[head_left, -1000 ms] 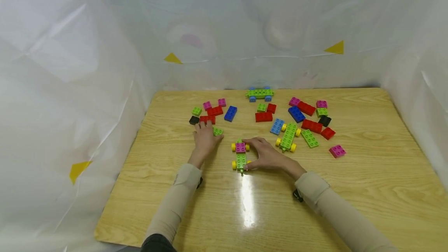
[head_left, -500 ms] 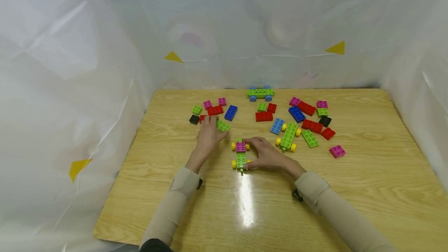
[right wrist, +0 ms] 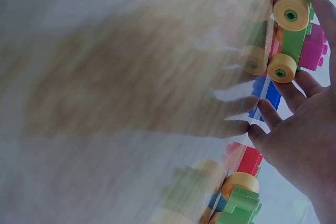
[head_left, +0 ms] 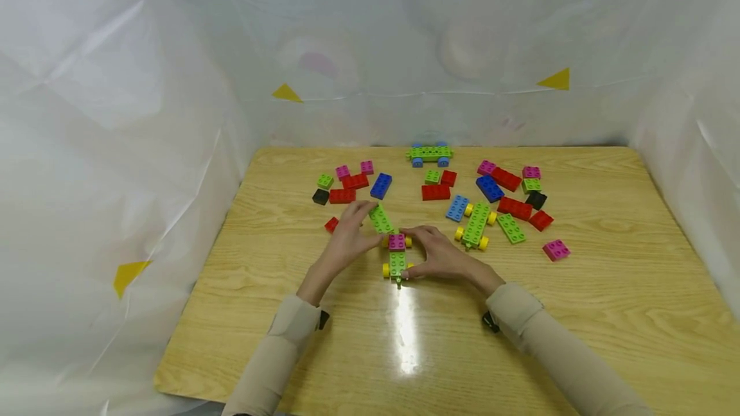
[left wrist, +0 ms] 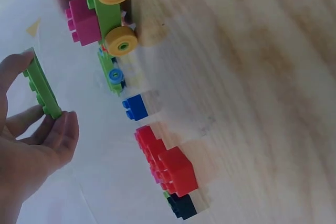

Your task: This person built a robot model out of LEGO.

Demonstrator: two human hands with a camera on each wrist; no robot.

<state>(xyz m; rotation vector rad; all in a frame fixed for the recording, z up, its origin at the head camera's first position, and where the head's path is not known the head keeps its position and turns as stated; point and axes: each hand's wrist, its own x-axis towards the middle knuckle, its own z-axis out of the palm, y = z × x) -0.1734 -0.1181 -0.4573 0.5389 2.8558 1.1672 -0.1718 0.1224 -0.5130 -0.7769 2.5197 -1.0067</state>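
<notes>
My left hand [head_left: 345,241] pinches a thin green building plate [head_left: 379,218] by its ends. In the left wrist view the green plate [left wrist: 43,90] is raised above the table, thumb on one end and fingers on the other. Just to the right, a green toy car base [head_left: 397,264] with yellow wheels stands on the table. One pink brick [head_left: 396,242] is fixed on its far half. My right hand [head_left: 444,258] grips this base from the right side, thumb near its front and fingers at its far end.
Behind my left hand lie red bricks [head_left: 343,196], a blue brick [head_left: 381,185] and a black brick [head_left: 320,196]. Another yellow-wheeled base [head_left: 476,226] stands right of my right hand, among several loose bricks. A blue-wheeled base [head_left: 429,153] is at the back edge.
My left hand has taken the green plate from beside the red bricks and carried it right, toward the car base. A small red brick is uncovered. My right hand stays in place.
</notes>
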